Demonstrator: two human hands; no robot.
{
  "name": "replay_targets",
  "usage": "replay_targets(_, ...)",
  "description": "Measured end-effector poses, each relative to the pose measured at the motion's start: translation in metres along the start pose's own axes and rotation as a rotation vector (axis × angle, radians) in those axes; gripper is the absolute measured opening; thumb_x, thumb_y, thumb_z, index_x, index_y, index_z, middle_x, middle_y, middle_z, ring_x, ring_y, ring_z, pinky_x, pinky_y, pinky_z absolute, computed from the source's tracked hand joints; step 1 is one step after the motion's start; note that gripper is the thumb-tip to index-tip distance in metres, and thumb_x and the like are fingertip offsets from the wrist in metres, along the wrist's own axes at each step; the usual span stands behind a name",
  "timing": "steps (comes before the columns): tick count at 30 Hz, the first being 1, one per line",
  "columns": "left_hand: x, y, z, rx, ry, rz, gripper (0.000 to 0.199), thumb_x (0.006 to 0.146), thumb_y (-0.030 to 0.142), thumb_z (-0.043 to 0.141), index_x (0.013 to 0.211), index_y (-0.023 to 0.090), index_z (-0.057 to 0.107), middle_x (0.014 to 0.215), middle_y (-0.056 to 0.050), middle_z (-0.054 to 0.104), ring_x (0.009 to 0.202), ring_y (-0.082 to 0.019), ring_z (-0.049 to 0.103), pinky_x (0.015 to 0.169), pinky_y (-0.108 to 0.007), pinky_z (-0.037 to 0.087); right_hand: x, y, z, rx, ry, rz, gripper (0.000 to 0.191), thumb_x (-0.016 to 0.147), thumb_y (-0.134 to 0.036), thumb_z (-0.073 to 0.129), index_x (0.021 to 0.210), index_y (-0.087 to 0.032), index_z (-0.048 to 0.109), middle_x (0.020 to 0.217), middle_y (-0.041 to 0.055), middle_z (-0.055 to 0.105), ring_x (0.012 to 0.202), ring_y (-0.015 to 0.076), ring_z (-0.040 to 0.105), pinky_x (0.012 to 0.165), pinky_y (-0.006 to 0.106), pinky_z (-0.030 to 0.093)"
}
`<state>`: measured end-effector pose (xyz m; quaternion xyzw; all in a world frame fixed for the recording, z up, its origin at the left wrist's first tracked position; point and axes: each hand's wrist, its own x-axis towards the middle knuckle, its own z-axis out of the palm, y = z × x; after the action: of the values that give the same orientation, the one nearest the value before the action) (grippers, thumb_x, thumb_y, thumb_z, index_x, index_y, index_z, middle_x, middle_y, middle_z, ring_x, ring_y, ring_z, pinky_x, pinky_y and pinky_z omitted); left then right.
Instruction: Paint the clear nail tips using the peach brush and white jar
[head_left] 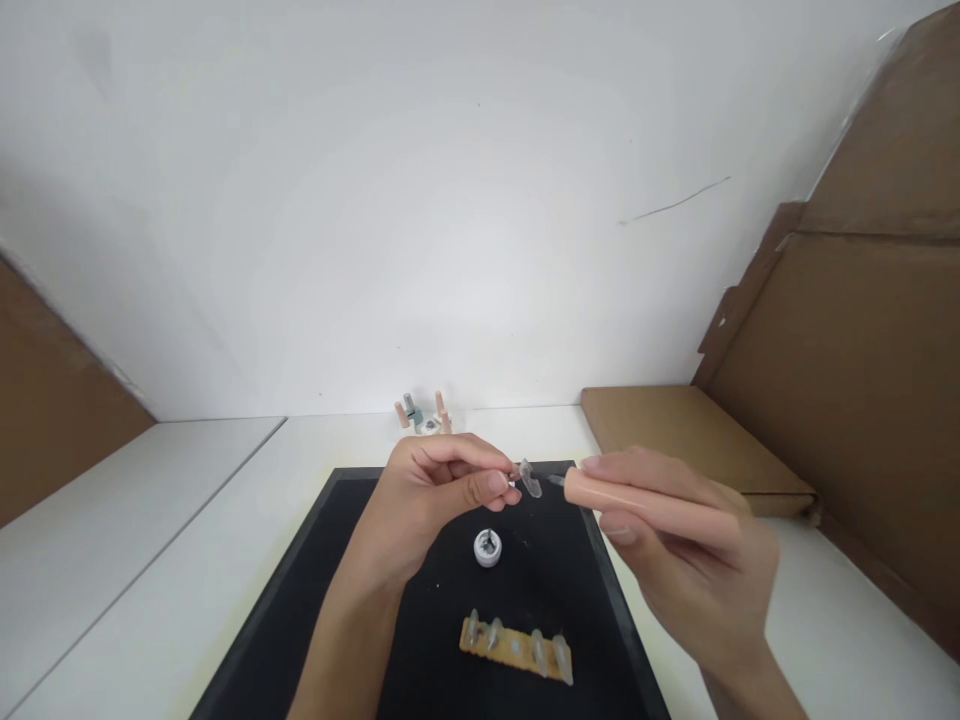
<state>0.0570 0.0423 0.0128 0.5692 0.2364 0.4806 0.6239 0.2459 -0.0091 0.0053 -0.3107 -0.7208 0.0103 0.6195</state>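
A clear false nail [530, 479] stands out beyond the fingertips of my left hand [442, 485], which pinches a small holder whose shape is mostly hidden. My right hand [675, 535] grips a nail polish brush [645, 505] by its long peach cap. The brush's tip points left at the nail; whether they touch I cannot tell. Below my hands a small white round jar [487, 547] with dark contents sits on the black mat [442, 640]. Nearer to me lies a yellowish strip [516, 649] with several clear false nails standing on it.
Several small bottles with peach and grey caps [424, 412] stand at the back by the white wall [480, 220]. A flat cardboard box [675, 430] lies at right, beside a tall cardboard panel [862, 400]. Another cardboard piece [60, 400] is at far left.
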Motion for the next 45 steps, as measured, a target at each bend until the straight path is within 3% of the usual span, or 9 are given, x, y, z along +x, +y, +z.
replay_targets(4, 0.000, 0.001, 0.002, 0.005, -0.021, 0.002, 0.008, 0.073, 0.011, 0.080, 0.072, 0.019, 0.080, 0.069, 0.001, 0.075, 0.062, -0.008, 0.069, 0.058, -0.012, 0.055, 0.003, -0.002, 0.000, -0.008, -0.037, -0.002, 0.011, 0.093, -0.028, 0.059, 0.094, -0.022, 0.068, 0.081, -0.0005, 0.073, 0.052, 0.0086, 0.059, 0.047, 0.022, 0.048)
replay_targets(11, 0.000, 0.001, -0.001, -0.006, -0.039, 0.035, 0.009, 0.075, 0.010, 0.078, 0.073, 0.019, 0.080, 0.070, 0.000, 0.076, 0.063, -0.008, 0.069, 0.059, -0.012, 0.055, 0.005, -0.002, 0.002, 0.041, 0.007, -0.063, 0.017, 0.086, -0.011, 0.061, 0.073, -0.021, 0.065, 0.067, -0.0029, 0.069, 0.051, 0.0092, 0.056, 0.046, 0.023, 0.044)
replay_targets(18, 0.001, 0.001, -0.003, 0.011, -0.057, 0.014, 0.012, 0.075, 0.009, 0.077, 0.076, 0.021, 0.081, 0.073, 0.000, 0.077, 0.063, -0.007, 0.067, 0.062, -0.012, 0.055, 0.003, 0.000, 0.002, -0.027, 0.000, -0.084, 0.019, 0.094, -0.030, 0.056, 0.088, -0.023, 0.072, 0.083, 0.0016, 0.076, 0.054, 0.0102, 0.062, 0.049, 0.025, 0.049)
replay_targets(22, 0.002, 0.002, 0.000, 0.019, -0.056, 0.013, 0.012, 0.075, 0.010, 0.078, 0.076, 0.021, 0.081, 0.076, 0.000, 0.078, 0.061, -0.006, 0.067, 0.061, -0.012, 0.055, 0.006, -0.005, 0.000, -0.014, -0.051, -0.047, 0.020, 0.095, -0.032, 0.056, 0.088, -0.022, 0.071, 0.081, -0.0001, 0.076, 0.056, 0.0095, 0.064, 0.050, 0.022, 0.051)
replay_targets(27, 0.001, 0.002, 0.002, 0.025, -0.051, 0.018, 0.013, 0.074, 0.009, 0.078, 0.075, 0.022, 0.081, 0.077, 0.000, 0.078, 0.063, -0.008, 0.068, 0.062, -0.012, 0.055, 0.009, -0.009, 0.001, 0.028, -0.034, -0.035, 0.021, 0.088, -0.015, 0.059, 0.069, -0.020, 0.066, 0.067, -0.0009, 0.071, 0.049, 0.0098, 0.059, 0.046, 0.022, 0.046)
replay_targets(31, 0.000, 0.000, 0.000, 0.027, -0.027, 0.002, 0.013, 0.073, 0.009, 0.078, 0.075, 0.022, 0.081, 0.078, -0.001, 0.079, 0.062, -0.009, 0.068, 0.061, -0.015, 0.056, 0.006, -0.005, 0.003, 0.097, 0.034, -0.048, 0.022, 0.081, -0.005, 0.059, 0.066, -0.021, 0.062, 0.062, -0.0021, 0.066, 0.045, 0.0092, 0.051, 0.043, 0.023, 0.042)
replay_targets(41, 0.002, 0.004, 0.002, 0.051, -0.039, -0.007, 0.011, 0.072, 0.010, 0.079, 0.073, 0.020, 0.081, 0.078, -0.004, 0.079, 0.067, -0.012, 0.070, 0.065, -0.019, 0.057, 0.007, -0.007, 0.002, 0.095, -0.057, 0.004, 0.022, 0.094, -0.033, 0.056, 0.084, -0.024, 0.074, 0.078, 0.0016, 0.075, 0.058, 0.0132, 0.066, 0.051, 0.025, 0.053)
replay_targets(45, 0.001, 0.007, 0.003, 0.035, -0.059, 0.001, 0.013, 0.074, 0.009, 0.077, 0.075, 0.021, 0.081, 0.078, -0.002, 0.078, 0.073, -0.013, 0.072, 0.066, -0.017, 0.057, 0.011, -0.010, 0.002, 0.088, -0.064, 0.002, 0.019, 0.091, -0.024, 0.060, 0.076, -0.022, 0.071, 0.074, -0.0004, 0.074, 0.058, 0.0113, 0.066, 0.051, 0.022, 0.051)
